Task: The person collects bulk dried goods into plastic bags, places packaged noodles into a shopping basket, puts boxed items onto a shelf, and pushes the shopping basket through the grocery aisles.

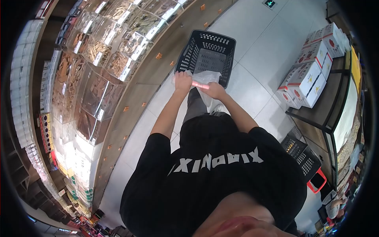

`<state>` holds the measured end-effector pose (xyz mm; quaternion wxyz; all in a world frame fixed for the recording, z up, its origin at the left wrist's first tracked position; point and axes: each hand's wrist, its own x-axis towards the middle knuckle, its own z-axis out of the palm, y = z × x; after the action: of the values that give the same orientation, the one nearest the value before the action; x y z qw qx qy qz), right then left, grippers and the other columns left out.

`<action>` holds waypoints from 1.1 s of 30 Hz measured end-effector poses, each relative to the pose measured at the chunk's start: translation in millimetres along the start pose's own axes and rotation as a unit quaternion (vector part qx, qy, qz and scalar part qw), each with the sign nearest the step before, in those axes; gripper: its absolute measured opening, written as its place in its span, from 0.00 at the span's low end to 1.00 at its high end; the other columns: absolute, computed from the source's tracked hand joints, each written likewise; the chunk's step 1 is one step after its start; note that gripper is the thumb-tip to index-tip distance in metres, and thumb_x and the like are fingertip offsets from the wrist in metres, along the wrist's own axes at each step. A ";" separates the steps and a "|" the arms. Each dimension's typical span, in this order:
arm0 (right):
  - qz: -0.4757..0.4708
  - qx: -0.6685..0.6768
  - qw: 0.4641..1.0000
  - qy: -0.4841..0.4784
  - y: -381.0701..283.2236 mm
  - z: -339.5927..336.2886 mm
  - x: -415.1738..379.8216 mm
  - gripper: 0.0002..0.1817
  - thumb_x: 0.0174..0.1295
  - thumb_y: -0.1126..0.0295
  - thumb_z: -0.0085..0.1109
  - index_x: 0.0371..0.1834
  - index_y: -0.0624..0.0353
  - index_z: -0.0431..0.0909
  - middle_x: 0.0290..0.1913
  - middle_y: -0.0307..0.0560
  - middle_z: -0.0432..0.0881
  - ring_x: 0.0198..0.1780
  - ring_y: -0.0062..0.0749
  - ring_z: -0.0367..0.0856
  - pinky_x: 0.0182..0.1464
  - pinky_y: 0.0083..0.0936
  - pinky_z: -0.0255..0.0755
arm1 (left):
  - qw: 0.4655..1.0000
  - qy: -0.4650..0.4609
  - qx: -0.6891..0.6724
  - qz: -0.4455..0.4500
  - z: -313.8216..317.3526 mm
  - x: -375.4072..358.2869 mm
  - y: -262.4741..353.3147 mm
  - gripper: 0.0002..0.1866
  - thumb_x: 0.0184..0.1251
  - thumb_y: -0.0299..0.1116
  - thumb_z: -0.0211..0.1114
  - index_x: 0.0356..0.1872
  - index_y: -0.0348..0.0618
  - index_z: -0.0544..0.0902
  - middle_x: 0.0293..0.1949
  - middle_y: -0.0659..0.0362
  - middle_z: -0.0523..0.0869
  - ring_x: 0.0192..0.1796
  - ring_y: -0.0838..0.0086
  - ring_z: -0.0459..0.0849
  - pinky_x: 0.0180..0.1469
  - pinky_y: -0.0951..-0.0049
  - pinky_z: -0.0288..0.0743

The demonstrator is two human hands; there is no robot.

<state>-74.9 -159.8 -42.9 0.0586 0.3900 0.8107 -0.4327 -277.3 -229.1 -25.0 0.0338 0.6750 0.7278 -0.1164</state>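
Note:
A black perforated shopping basket (231,45) stands on the floor in front of me, with nothing visible inside. My left hand (183,81) is closed around the left end of a pinkish-red bar (200,85), which looks like the basket's handle. At its right end, my right hand (215,91) is wrapped around the same bar. A thin, translucent white plastic bag (209,76) hangs about the bar and both hands. Whether fingers also pinch the bag cannot be made out.
Clear bins of dried goods (98,51) line a long wooden counter on the left. White cartons (304,79) are stacked on the right beside a dark-framed shelf (316,118). Another black basket (304,158) with a red handle stands at my right side. Pale tiles (256,79) cover the floor.

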 end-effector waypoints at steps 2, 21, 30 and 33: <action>0.008 0.004 1.000 -0.003 6.3 -16.1 14.7 0.42 0.61 0.33 0.55 0.42 0.72 0.83 0.46 0.71 0.84 0.51 0.63 0.83 0.55 0.48 0.76 | 0.999 0.003 0.011 0.048 -2.2 26.6 -8.9 0.09 0.59 0.31 0.62 0.39 0.47 0.87 0.43 0.54 0.85 0.54 0.59 0.81 0.57 0.54 0.70; -0.008 -0.091 0.993 0.069 15.5 -159.5 187.5 0.17 0.57 0.60 0.63 0.42 0.63 0.80 0.39 0.64 0.85 0.44 0.60 0.84 0.49 0.51 0.77 | 0.976 0.010 -0.134 0.170 -34.1 269.5 -52.8 0.07 0.59 0.32 0.63 0.34 0.47 0.88 0.39 0.54 0.90 0.49 0.61 0.87 0.50 0.58 0.76; 0.040 -0.065 0.980 0.185 27.1 -205.4 259.6 0.11 0.56 0.63 0.58 0.30 0.58 0.83 0.31 0.60 0.85 0.36 0.60 0.85 0.43 0.51 0.78 | 0.973 0.046 -0.097 0.205 -50.5 380.6 -77.5 0.07 0.60 0.34 0.61 0.34 0.48 0.87 0.36 0.57 0.87 0.48 0.61 0.85 0.55 0.55 0.72; 0.050 -0.059 0.979 0.191 37.2 -234.9 280.7 0.11 0.55 0.63 0.58 0.30 0.58 0.83 0.30 0.60 0.85 0.35 0.59 0.85 0.43 0.52 0.78 | 0.980 0.049 -0.049 0.186 -58.6 421.3 -67.3 0.08 0.61 0.33 0.60 0.36 0.48 0.88 0.41 0.56 0.86 0.53 0.60 0.81 0.62 0.50 0.66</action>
<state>-185.9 191.0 -43.4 -0.0523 0.5015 0.8106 -0.2979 -374.0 190.0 -46.8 0.0518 0.8009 0.5953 -0.0393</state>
